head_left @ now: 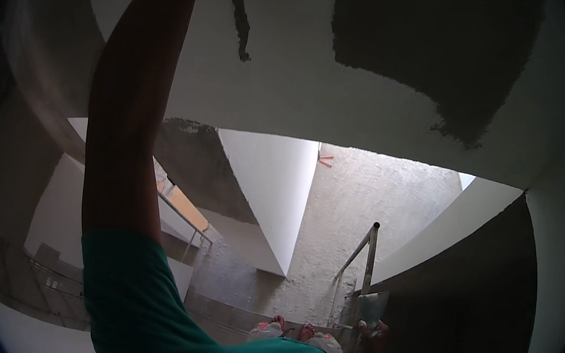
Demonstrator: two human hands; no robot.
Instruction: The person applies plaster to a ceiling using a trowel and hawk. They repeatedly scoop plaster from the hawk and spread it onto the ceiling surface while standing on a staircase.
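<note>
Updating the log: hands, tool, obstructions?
Left hand out of frame, arm raised. Right hand holding grey flat-bladed scraper. Grey tubular metal post close by.

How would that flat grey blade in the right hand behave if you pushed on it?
The flat grey blade stands out from the right hand without drooping, so it is probably fairly stiff. Held one-handed, it seems likely to be light. Its broad, flat face suggests it would slide rather than roll.

Left hand: beyond the upper edge, which crops its arm (134, 95) and the dark patch (440, 41). Right hand (374, 334): dim, finger placement on the scraper (372, 305) indistinct. Orange object (326, 157): too small to identify.
</note>
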